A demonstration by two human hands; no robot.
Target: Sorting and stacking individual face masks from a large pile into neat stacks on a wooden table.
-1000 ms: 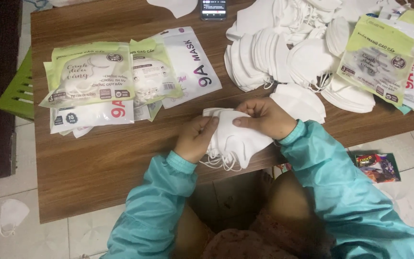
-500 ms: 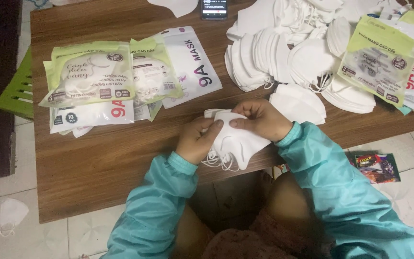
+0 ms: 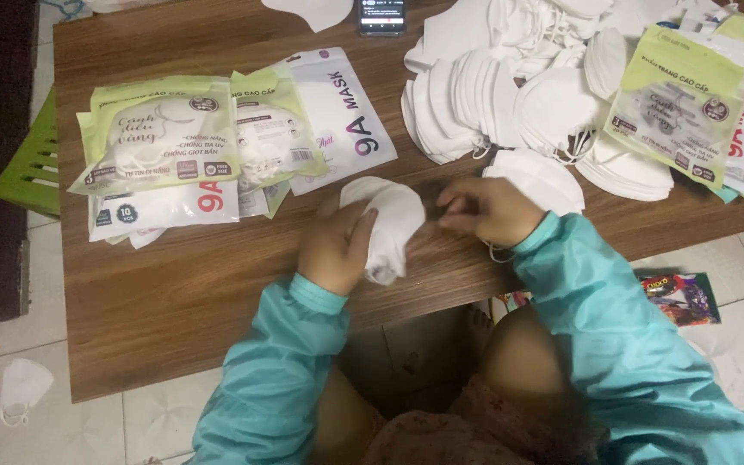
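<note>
Since half a second before, your right hand (image 3: 488, 209) had let go, fingers curled on nothing; your left hand (image 3: 337, 245) alone clamped the white masks (image 3: 389, 226) at the table (image 3: 174, 301) edge; the bundle looked gathered.

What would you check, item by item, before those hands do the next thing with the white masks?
1. Left hand grips the mask stack: ok.
2. Right hand on the stack: not ok, it is apart from it.
3. Stack folded and even: cannot tell.
4. Bare table beside the hands: ok.
5. Packets to the left, within sight: ok.
6. Loose mask pile behind the right hand, clear of it: ok.
</note>
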